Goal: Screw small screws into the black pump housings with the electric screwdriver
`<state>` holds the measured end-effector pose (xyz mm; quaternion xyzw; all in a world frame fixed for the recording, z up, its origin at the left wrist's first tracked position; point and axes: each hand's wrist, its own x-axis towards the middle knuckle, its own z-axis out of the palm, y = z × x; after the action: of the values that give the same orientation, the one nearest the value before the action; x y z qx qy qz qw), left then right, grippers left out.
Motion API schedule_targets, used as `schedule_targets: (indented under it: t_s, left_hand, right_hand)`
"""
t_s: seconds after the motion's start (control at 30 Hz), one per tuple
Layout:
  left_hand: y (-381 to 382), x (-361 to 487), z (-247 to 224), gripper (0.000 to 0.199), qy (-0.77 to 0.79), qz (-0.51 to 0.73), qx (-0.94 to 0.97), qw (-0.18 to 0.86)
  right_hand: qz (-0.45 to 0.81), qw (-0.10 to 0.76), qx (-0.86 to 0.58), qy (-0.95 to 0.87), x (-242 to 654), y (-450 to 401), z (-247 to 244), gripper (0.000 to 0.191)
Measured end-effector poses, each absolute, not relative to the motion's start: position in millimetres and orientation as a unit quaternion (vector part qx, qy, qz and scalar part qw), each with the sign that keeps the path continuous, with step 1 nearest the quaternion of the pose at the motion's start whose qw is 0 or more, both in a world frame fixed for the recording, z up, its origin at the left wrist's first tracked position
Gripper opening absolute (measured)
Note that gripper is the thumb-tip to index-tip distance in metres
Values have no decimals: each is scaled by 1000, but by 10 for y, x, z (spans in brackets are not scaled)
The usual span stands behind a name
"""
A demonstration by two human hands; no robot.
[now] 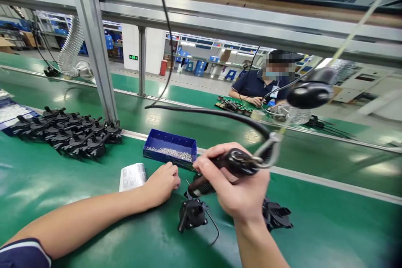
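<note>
Head view: right hand (240,192) wrapped around black electric screwdriver (240,162), nose near black part (192,213) on green bench (125,234). Left hand (163,185) curled near blue bin (171,139); can't tell if it's holding anything.

Left grip (165,181) loosely curled, right grip (235,194) clenched

The screwdriver (240,161) is black, the bin (171,139) blue — the tabletop (132,234) green.
</note>
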<state>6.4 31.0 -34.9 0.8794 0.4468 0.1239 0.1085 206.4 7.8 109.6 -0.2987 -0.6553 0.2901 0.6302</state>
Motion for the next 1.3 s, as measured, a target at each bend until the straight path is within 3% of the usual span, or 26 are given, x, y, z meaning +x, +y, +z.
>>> schedule_targets:
  t_s: [0.4, 0.47, 0.53, 0.6, 0.7, 0.93, 1.2, 1.3]
  left_hand:
    - [203, 161, -149, 24, 478, 62, 866, 132]
    - [108, 168, -90, 21, 502, 92, 827, 235]
    - [40, 184, -68, 13, 515, 112, 751, 397]
    - [12, 221, -92, 19, 511, 100, 642, 562]
    - [27, 291, -183, 22, 505, 82, 510, 691]
    - [131, 210, -223, 34, 453, 81, 455, 762]
    - [-31, 125, -64, 77, 446, 145, 474, 745]
    - [-102, 222, -62, 73, 464, 170, 444, 748]
  right_hand:
    - [393, 588, -258, -658, 2200, 31, 1194, 12]
    - [395, 588, -258, -657, 2209, 25, 1193, 12]
    - [391, 581, -255, -667, 2222, 17, 1200, 12]
    - [388, 573, -253, -676, 2232, 15, 1211, 11]
    - [386, 571, -254, -679, 2234, 18, 1225, 11]
    - [404, 571, -258, -667, 2178, 6, 1222, 13]
    - [437, 587, -278, -622, 2093, -48, 1239, 16]
    - [427, 593, -265, -629, 2099, -23, 1218, 14]
